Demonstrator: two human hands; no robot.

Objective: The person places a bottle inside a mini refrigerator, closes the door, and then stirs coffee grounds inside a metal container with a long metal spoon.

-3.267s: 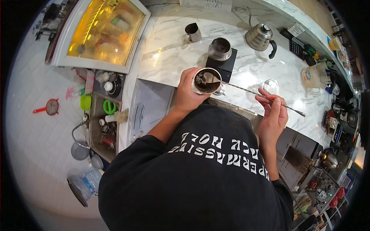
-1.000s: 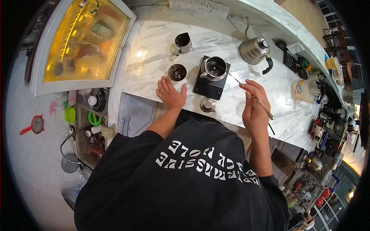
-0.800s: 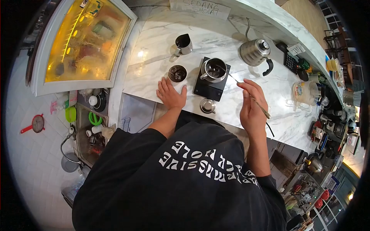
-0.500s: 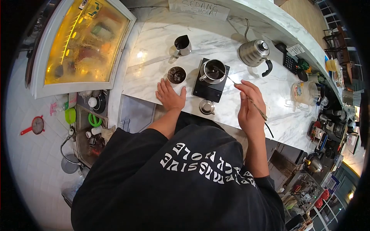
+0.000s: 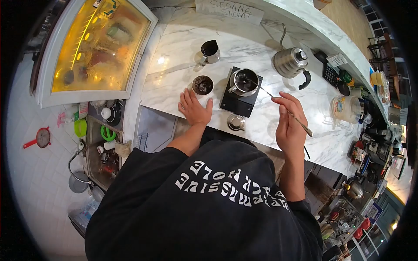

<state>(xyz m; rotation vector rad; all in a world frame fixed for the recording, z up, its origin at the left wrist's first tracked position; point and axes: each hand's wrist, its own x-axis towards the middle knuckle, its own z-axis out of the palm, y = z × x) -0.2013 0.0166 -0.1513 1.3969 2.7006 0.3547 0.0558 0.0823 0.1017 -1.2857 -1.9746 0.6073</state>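
Observation:
My right hand grips a long twisted metal spoon between thumb and fingers. The spoon's far end dips into a steel cup of dark liquid, which stands on a black scale. My left hand rests on the marble counter with its fingers spread, the fingertips by a white cup with dark, clumpy contents. Nothing is held in that hand. A small round metal piece sits near the counter's front edge, below the scale.
A steel pitcher stands behind the white cup. To the scale's back right is a gooseneck kettle. A clear plastic container and a calculator are farther right. At left are a lit glass-door fridge and a sink.
The white cup, earlier held in my left hand, now stands on the counter. My left hand has opened beside it. The spoon has moved from that cup into the steel cup.

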